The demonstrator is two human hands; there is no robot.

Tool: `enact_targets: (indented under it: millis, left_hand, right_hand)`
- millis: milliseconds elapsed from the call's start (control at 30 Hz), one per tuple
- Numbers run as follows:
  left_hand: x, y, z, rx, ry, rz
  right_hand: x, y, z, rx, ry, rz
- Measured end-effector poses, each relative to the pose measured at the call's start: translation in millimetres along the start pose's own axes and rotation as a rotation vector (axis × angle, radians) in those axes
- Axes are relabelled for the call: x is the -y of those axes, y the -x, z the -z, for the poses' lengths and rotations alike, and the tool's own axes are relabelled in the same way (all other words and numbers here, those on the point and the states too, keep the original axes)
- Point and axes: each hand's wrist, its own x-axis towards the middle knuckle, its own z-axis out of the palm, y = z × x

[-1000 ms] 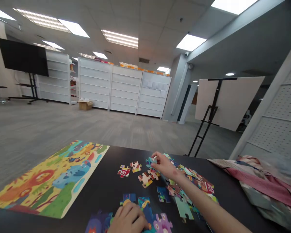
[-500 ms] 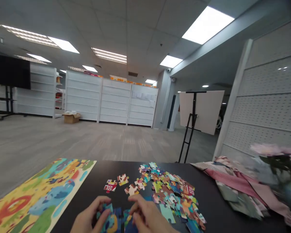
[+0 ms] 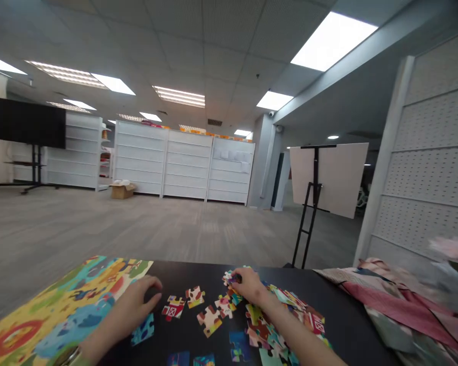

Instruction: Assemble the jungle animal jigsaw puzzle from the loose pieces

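Observation:
My left hand hovers by the right edge of a colourful picture sheet, thumb and fingers apart and holding nothing. Just beneath it a blue puzzle piece lies on the black table. My right hand reaches to the far left part of the puzzle pile, its fingers curled down and closed on a puzzle piece mostly hidden by them. Between the hands are a red barn piece, a brown-and-white piece and a cow-patterned piece. Several dark blue pieces lie nearer me.
On the right, a wrapped bouquet with pink ribbon and pale flowers rests on the black table. Beyond stand an easel with a board, white shelves, a cardboard box and a screen on a stand.
Both hands were together over blue pieces at the near edge. The left hand has moved left and away from them; the right has reached forward to the pile. The view has shifted slightly.

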Motion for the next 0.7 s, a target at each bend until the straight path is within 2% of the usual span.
enact_targets:
  millis: [167,300,367,433,567,700]
  left_hand:
    - [-15.4,-27.7,-21.0,-0.056,0.066,-0.037]
    - [-24.0,-26.6,-29.1,-0.103,0.120,-0.054]
    - [-24.3,-20.9,-27.4,-0.102,0.135,-0.069]
    - [-23.2,-14.7,-23.3,-0.099,0.144,-0.070]
    - [-22.7,-6.9,-16.0,-0.083,0.148,-0.068]
    - [-24.4,-6.4,-16.4,-0.068,0.148,-0.095]
  right_hand:
    - [-4.6,18.0,12.7,-0.053,-0.160,0.055]
    - [-12.3,22.1,38.7,-0.191,-0.243,0.005]
    - [-10.3,21.0,45.4,-0.205,-0.256,-0.001]
    - [-2.6,21.0,43.4,-0.150,-0.250,0.032]
    - [16.3,21.2,22.9,-0.010,-0.181,0.128]
    - [19.1,11.3,6.8,0.018,-0.029,0.090]
